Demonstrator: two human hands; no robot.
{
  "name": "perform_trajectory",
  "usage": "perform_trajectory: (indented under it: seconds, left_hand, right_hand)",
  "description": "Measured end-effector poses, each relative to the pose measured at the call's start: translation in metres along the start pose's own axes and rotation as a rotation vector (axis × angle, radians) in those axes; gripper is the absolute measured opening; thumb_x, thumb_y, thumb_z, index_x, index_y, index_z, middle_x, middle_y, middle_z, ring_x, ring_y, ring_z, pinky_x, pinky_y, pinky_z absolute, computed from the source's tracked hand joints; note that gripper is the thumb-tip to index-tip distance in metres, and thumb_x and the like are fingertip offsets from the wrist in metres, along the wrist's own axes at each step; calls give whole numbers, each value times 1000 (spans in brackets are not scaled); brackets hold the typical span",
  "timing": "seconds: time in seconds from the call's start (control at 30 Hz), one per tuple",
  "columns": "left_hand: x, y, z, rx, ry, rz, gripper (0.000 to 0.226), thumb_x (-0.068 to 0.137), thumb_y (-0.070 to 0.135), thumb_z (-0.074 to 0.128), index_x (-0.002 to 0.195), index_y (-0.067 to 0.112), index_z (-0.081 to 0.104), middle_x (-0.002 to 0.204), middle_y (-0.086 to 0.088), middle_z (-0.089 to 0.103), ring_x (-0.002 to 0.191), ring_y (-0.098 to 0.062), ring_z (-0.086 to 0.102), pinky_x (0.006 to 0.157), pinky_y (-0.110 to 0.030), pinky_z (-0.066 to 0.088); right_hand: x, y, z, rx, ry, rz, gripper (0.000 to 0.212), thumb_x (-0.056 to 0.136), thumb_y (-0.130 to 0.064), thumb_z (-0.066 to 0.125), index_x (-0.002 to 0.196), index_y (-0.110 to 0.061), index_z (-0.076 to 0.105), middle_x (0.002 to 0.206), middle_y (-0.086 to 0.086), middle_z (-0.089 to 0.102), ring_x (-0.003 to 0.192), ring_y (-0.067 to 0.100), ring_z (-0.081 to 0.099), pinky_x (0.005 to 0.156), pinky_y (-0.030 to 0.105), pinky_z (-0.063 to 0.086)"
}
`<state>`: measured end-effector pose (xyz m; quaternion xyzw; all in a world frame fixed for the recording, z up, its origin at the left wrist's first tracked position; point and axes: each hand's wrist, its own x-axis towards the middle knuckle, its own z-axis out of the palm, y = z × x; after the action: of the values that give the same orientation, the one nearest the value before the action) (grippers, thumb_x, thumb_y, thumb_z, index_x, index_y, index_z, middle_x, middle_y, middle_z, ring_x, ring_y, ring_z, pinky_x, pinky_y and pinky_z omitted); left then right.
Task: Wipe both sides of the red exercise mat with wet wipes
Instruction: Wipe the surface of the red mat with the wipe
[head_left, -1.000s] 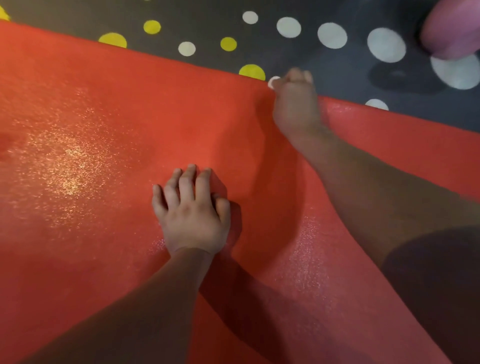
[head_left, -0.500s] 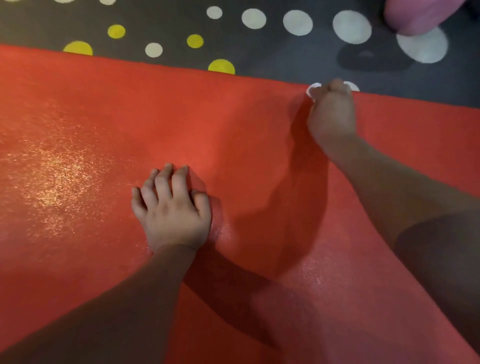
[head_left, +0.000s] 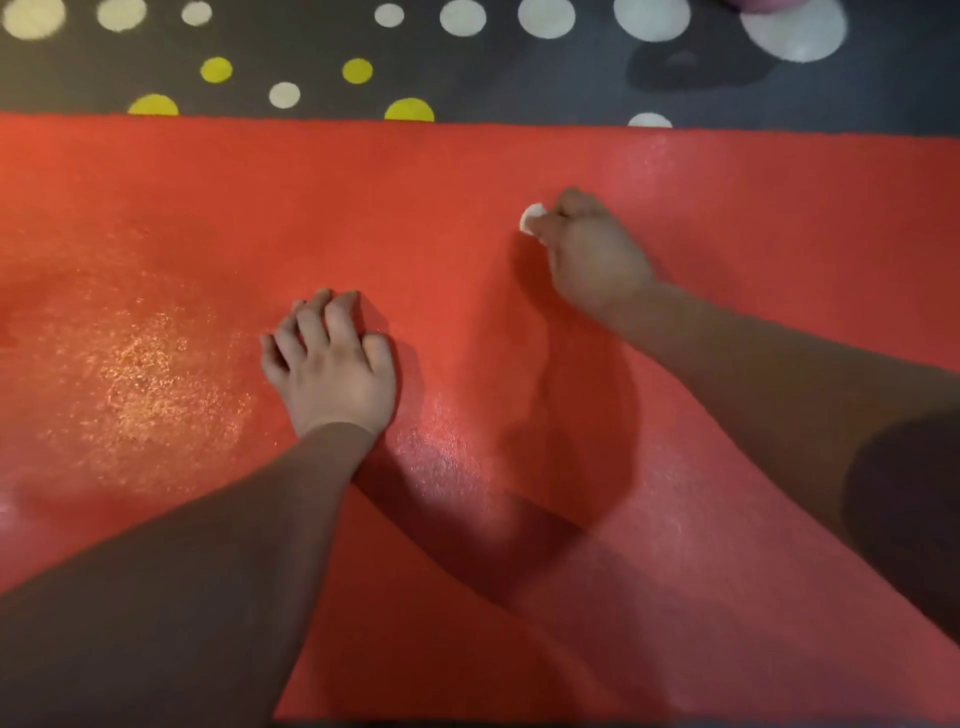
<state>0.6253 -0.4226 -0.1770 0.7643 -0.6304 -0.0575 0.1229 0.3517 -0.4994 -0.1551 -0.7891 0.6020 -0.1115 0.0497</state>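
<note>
The red exercise mat (head_left: 467, 197) lies flat and fills most of the view, with wet shiny patches at the left and centre. My right hand (head_left: 592, 254) grips a small white wet wipe (head_left: 532, 218) and holds it against the mat, well inside the far edge. Only a bit of the wipe shows past the fingers. My left hand (head_left: 330, 364) rests on the mat nearer to me, its fingers bent with the tips on the surface, holding nothing.
Beyond the mat's far edge lies a dark grey rug (head_left: 519, 78) with white and yellow dots. A pink object (head_left: 758, 4) barely shows at the top right edge.
My right hand has pulled the wipe from the mat's far edge back toward me and leftward. My left hand stays planted, its fingers more bent. The view has tilted so the far edge looks level.
</note>
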Motion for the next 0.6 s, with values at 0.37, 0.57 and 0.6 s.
perform_trajectory:
  seconds: [0.37,0.57,0.6]
  left_hand:
    - [-11,-18,-46,-125,-395,12,60,89,38,45,148,27,46,160,-3,33,147,-33,25,121,-54,22]
    - [-31,-31,-62,-55,-466,20,57,92,31,56,148,26,46,156,-8,33,142,-37,28,118,-50,28]
    - [-32,-34,-63,-59,-459,5,57,93,28,57,148,26,46,155,-9,33,142,-38,27,118,-49,28]
  right_hand:
    - [-148,-75,-24,191,-244,-469,18,103,-17,51,114,-10,64,105,8,59,99,24,55,87,30,41]
    - [-139,-13,-23,-7,-108,22,41,81,5,58,121,-7,60,104,20,55,91,41,58,81,43,50]
    - [-148,-25,-22,-4,-130,-17,38,84,0,56,122,-9,58,108,18,55,94,40,59,83,43,51]
